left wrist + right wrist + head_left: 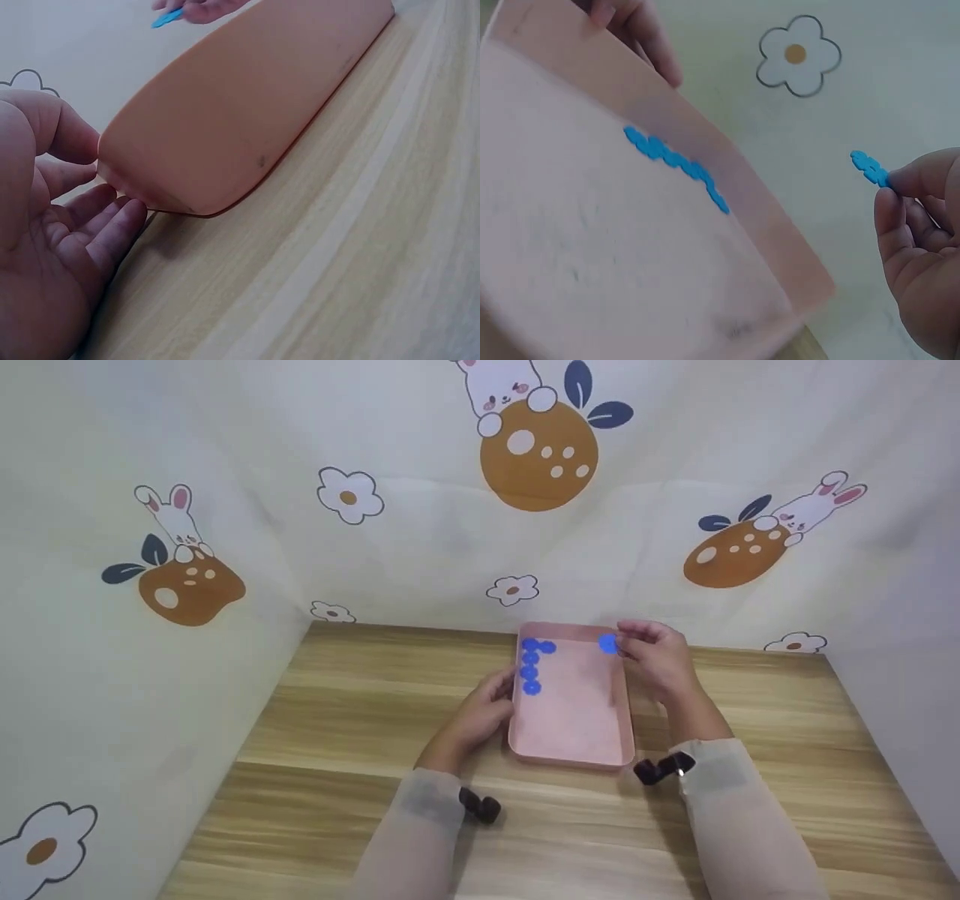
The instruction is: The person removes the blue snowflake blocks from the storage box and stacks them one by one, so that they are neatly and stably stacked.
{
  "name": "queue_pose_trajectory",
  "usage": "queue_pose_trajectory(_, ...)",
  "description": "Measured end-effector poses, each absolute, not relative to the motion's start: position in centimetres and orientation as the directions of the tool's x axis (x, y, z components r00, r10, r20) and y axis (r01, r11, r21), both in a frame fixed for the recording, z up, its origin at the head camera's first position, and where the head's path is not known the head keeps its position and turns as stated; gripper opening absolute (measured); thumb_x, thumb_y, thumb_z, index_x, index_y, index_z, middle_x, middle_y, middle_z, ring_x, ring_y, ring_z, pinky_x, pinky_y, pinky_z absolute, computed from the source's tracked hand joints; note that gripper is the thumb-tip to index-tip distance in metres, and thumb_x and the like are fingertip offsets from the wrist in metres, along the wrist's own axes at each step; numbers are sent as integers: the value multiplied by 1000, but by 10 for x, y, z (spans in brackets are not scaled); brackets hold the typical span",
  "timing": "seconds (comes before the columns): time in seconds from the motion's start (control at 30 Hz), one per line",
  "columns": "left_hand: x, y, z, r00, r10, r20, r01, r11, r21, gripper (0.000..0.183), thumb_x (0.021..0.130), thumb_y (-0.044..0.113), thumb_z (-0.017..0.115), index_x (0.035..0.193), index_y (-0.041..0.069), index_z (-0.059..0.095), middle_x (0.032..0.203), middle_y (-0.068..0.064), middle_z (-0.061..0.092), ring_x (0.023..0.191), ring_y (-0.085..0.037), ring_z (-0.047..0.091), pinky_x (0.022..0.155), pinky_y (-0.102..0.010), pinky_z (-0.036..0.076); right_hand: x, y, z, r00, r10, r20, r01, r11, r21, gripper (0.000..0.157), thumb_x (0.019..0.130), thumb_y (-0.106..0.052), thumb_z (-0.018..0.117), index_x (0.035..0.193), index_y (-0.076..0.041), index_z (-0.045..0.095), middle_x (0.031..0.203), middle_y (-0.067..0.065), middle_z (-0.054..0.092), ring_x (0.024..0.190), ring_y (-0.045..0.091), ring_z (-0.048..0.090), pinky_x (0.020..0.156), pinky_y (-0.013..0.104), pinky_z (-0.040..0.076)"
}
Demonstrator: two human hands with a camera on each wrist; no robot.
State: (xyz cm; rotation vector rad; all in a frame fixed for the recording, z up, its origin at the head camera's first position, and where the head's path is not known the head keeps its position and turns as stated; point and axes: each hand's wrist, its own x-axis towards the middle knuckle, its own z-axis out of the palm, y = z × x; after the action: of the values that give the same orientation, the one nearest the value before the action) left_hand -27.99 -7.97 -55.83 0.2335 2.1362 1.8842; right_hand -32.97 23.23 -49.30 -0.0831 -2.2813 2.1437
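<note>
- At 9 o'clock of shallow pink rectangular plastic-looking tray (pixel 574 712): left hand (pixel 484 706), fingertips clamped on side wall, probably to steady it.
- Inside tray, 11 down to 9 o'clock: bent row of small flat blue flower-shaped pieces (pixel 529 672), close along wall; likely kept there for order. Linked or merely touching: cannot tell.
- Over tray's 1 o'clock corner: single flat blue flower-shaped piece (pixel 607 643), raised, pinched by one edge, presumably to leave the rest exposed.
- Around 2 o'clock: right hand (pixel 660 660), thumb and finger together on that piece, apart from left.
</note>
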Motion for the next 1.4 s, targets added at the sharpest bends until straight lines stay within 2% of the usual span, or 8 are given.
queue_pose_trajectory(0.27,-281,-81,-560,-945,301,-127,-88,140,986,78,93,5,58,167,18,38,173,-6,41,163,-26,36,135,-46,30,-314,276,-501,-995,83,-63,63,-10,-998,16,100,-11,74,116,-10,74,100,-9,78,94,6,74,91,23,65)
queue_pose_trajectory(0.63,-280,-80,-558,-945,295,-144,-106,142,984,77,94,5,56,167,19,38,174,-6,40,163,-26,35,135,-47,29,-300,316,-516,-975,171,-141,118,-140,-983,25,96,-6,77,122,-5,74,102,-7,78,97,6,72,93,21,63)
queue_pose_trajectory(0.77,-279,-79,-558,-943,307,-125,-91,124,988,78,93,2,55,168,15,37,172,-10,42,162,-27,37,135,-47,31,-302,319,-523,-974,175,-144,108,-201,-974,16,96,-1,76,108,-10,79,99,-6,79,94,6,73,91,21,64)
queue_pose_trajectory(0.83,-279,-79,-558,-943,314,-114,-82,114,990,78,93,1,54,168,13,37,171,-12,43,161,-29,38,135,-47,31,-303,321,-528,-974,176,-145,104,-221,-970,17,96,1,74,102,-14,80,97,-6,79,92,5,73,90,21,65)
queue_pose_trajectory(0.9,-279,-79,-558,-942,313,-117,-87,110,990,78,93,2,55,168,14,37,171,-12,43,161,-29,38,135,-47,31,-304,322,-533,-973,176,-146,105,-227,-968,18,96,3,73,101,-12,81,95,-6,79,90,6,74,89,22,65)
queue_pose_trajectory(1.1,-279,-78,-558,-942,308,-133,-104,110,988,78,93,2,55,168,15,37,172,-9,42,163,-27,36,136,-46,29,-305,329,-546,-967,179,-183,154,-166,-974,18,97,2,72,111,-7,79,97,-8,79,92,4,73,91,20,64)
queue_pose_trajectory(1.23,-279,-79,-558,-943,300,-142,-105,134,985,77,94,3,56,167,17,38,172,-6,42,163,-25,36,136,-45,29,-303,329,-546,-963,185,-198,186,-82,-979,31,98,-2,73,128,3,71,98,-8,78,93,4,74,91,18,63)
queue_pose_trajectory(1.4,-279,-79,-557,-945,302,-127,-86,146,986,78,93,3,56,168,16,37,173,-7,41,163,-25,36,136,-45,29,-304,327,-544,-959,208,-193,208,51,-977,40,98,-7,74,135,7,66,97,-10,79,91,3,74,89,17,63)
